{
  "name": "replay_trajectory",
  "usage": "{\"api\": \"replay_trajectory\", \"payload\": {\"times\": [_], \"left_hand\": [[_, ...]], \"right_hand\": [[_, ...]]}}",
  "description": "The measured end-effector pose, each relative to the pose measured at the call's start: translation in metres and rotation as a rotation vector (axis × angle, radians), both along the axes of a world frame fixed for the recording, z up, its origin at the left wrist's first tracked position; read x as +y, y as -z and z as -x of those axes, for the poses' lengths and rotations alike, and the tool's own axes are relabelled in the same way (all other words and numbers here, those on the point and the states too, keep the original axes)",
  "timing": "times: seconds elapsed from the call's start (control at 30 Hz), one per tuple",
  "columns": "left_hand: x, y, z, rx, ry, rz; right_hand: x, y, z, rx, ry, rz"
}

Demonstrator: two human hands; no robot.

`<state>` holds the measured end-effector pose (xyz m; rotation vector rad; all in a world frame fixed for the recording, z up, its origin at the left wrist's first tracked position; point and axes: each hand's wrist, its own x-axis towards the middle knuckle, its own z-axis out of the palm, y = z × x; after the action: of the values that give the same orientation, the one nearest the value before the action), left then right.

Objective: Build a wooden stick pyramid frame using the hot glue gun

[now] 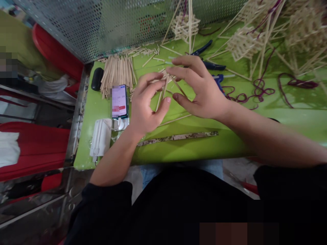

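Evidently, a small splayed frame of thin, pale wooden sticks [167, 79] is set between the left hand [146, 105] and the right hand [199, 88] over the lime-green counter [194, 149]. Its apex is apparently touched by fingertips from both sides, neither being clearly nearer; one leg is slanted bodyward past the left thumb, another toward the right thumb. Both hands are half opened, fingers curved and thumbs apart; whether any stick is gripped cannot be told. Left of and beyond the left hand, a bundle of straight pale sticks [118, 75] is laid.
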<state>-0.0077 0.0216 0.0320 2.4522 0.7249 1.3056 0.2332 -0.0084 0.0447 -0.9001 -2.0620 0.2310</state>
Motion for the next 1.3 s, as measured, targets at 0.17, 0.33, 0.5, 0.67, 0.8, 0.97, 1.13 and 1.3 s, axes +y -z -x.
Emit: {"api": "replay_trajectory", "payload": {"times": [0.17, 0.33, 0.5, 0.67, 0.8, 0.97, 1.13, 1.3], "left_hand": [[0.001, 0.001, 0.001, 0.005, 0.011, 0.012], [0.003, 0.001, 0.002, 0.032, 0.023, 0.003], [0.002, -0.002, 0.002, 0.002, 0.000, 0.033], [0.002, -0.001, 0.002, -0.036, -0.029, 0.030], [0.001, -0.001, 0.003, -0.007, -0.024, 0.022], [-0.005, -0.005, 0.003, 0.012, -0.040, 0.003], [-0.008, -0.007, 0.004, 0.015, -0.070, 0.057], [-0.011, -0.008, 0.002, 0.030, -0.122, -0.023]], "right_hand": [[0.001, 0.000, -0.001, -0.010, 0.000, -0.015], [0.001, 0.002, -0.002, -0.004, 0.021, 0.016], [0.005, 0.006, -0.004, 0.026, 0.024, 0.013], [0.006, 0.005, -0.005, 0.000, -0.013, -0.072], [0.010, 0.009, -0.007, -0.015, -0.008, -0.090], [0.009, 0.008, -0.006, 0.007, -0.020, -0.105], [0.001, 0.001, -0.004, 0.014, -0.027, -0.033], [0.001, 0.004, -0.004, 0.045, -0.024, -0.008]]}}
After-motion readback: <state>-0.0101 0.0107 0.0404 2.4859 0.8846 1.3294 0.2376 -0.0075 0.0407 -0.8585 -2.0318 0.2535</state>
